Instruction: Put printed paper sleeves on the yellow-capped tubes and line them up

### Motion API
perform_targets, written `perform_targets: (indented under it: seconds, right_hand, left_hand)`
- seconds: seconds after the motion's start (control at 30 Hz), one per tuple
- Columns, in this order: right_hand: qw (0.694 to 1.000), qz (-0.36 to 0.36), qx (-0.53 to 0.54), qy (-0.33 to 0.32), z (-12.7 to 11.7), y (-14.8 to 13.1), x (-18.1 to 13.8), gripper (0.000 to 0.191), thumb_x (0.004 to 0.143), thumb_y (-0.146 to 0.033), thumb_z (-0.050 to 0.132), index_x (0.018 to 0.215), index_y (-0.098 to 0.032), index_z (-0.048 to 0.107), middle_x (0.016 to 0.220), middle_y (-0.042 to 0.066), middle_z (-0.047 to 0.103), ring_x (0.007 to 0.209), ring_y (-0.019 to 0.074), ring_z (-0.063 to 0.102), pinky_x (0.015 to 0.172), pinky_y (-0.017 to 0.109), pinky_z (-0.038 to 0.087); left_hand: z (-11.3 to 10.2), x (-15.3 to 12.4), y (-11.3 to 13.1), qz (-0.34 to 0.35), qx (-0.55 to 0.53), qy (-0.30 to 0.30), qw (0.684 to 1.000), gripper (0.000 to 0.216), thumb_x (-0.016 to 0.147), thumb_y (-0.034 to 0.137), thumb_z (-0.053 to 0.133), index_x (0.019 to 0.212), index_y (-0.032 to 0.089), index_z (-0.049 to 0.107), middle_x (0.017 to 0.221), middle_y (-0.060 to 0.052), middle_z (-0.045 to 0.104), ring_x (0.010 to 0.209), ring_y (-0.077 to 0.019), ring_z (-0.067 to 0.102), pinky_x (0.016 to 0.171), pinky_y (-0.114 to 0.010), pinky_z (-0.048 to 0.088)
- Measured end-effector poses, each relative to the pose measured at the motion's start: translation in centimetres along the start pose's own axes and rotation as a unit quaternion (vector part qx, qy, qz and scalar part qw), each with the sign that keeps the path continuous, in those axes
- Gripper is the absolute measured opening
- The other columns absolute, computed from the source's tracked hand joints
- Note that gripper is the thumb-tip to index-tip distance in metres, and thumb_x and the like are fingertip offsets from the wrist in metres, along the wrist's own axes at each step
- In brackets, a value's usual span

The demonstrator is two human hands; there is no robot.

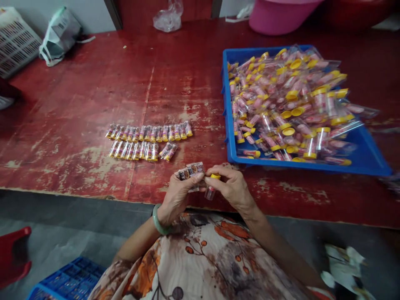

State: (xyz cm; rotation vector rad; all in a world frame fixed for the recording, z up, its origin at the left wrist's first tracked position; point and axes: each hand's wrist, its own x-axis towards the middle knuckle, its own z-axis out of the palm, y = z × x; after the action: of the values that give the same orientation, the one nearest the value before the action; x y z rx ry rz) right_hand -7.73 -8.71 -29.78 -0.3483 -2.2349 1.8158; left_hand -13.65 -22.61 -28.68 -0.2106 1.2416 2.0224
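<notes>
My left hand (184, 185) is closed on a few small printed cards (194, 168), fanned between thumb and fingers. In my right hand (233, 185) is a small clear tube (210, 193) with a yellow cap, pinched near the cap and pointing down. The two hands meet just above the table's front edge. Ahead and to the left lie two rows of small wrapped tubes (153, 133) with yellow ends. A blue tray (229, 137) on the right holds a heap of clear tubes with yellow caps (293, 96) and pink contents.
The red table (93, 91) has worn, pale patches. Towards the back are a pink tub (278, 16), a clear plastic bag (168, 18), a white bag (62, 33) and a white basket (18, 41). Below left stand a blue crate (68, 279) and a red stool (14, 256).
</notes>
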Motion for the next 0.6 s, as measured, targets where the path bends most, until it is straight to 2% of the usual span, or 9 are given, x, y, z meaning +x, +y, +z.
perform_targets:
  seconds: [0.1, 0.2, 0.33, 0.43, 0.5, 0.6]
  right_hand:
    - [0.999, -0.036, -0.030, -0.025, -0.2, -0.5, 0.6, 0.016, 0.075, -0.027, 0.061, 0.060, -0.019, 0.061, 0.056, -0.003, 0.054, 0.055, 0.0122, 0.049, 0.055, 0.026, 0.038]
    - [0.998, -0.035, -0.042, -0.036, -0.4, -0.6, 0.8, 0.018, 0.077, -0.026, 0.061, 0.060, -0.019, 0.061, 0.057, -0.002, 0.054, 0.055, 0.0118, 0.048, 0.055, 0.026, 0.037]
    - [1.000, -0.002, 0.004, -0.001, -1.6, -0.3, -0.2, 0.013, 0.082, -0.030, 0.066, 0.075, -0.019, 0.066, 0.070, -0.001, 0.061, 0.059, 0.0117, 0.053, 0.055, 0.024, 0.042]
    - [0.996, 0.010, 0.086, -0.032, -2.8, -0.3, -1.3, 0.014, 0.085, -0.031, 0.067, 0.091, -0.019, 0.063, 0.087, 0.001, 0.061, 0.052, 0.0084, 0.049, 0.046, 0.022, 0.041]
    - [0.991, -0.012, 0.115, -0.064, -3.3, -0.5, -2.0, 0.015, 0.085, -0.028, 0.066, 0.096, -0.020, 0.060, 0.096, 0.003, 0.059, 0.052, 0.0080, 0.051, 0.046, 0.023, 0.046]
    - [0.991, -0.067, 0.096, -0.062, -3.1, -1.0, -2.7, 0.013, 0.085, -0.024, 0.065, 0.096, -0.020, 0.060, 0.099, 0.005, 0.056, 0.062, 0.0119, 0.058, 0.051, 0.025, 0.053]
  left_hand:
    - [-0.1, 0.0, 0.0, -0.004, 0.008, 0.000, 1.000, 0.035, 0.058, 0.034, 0.088, 0.084, 0.015, 0.074, 0.076, -0.002, 0.070, 0.063, -0.0140, 0.065, 0.057, -0.025, 0.056]
    - [-0.7, 0.2, 0.0, 0.004, 0.017, 0.008, 1.000, 0.036, 0.062, 0.035, 0.086, 0.090, 0.015, 0.074, 0.082, -0.004, 0.072, 0.068, -0.0152, 0.066, 0.057, -0.026, 0.056]
    - [-1.5, 0.6, 0.0, 0.023, 0.011, 0.026, 0.999, 0.032, 0.064, 0.034, 0.084, 0.088, 0.015, 0.074, 0.084, -0.004, 0.073, 0.068, -0.0141, 0.066, 0.061, -0.025, 0.054]
    - [-1.5, 0.7, 0.1, 0.026, -0.014, 0.042, 0.999, 0.034, 0.062, 0.034, 0.085, 0.088, 0.016, 0.073, 0.086, -0.004, 0.073, 0.069, -0.0148, 0.067, 0.065, -0.027, 0.054]
    - [-1.4, 0.7, 0.1, 0.021, -0.035, 0.056, 0.998, 0.035, 0.060, 0.034, 0.087, 0.087, 0.016, 0.073, 0.084, -0.003, 0.073, 0.068, -0.0150, 0.067, 0.066, -0.028, 0.054]
    - [-1.2, 0.5, 0.1, 0.009, -0.062, 0.070, 0.996, 0.035, 0.057, 0.033, 0.089, 0.081, 0.015, 0.071, 0.077, -0.002, 0.071, 0.063, -0.0132, 0.064, 0.064, -0.027, 0.053]
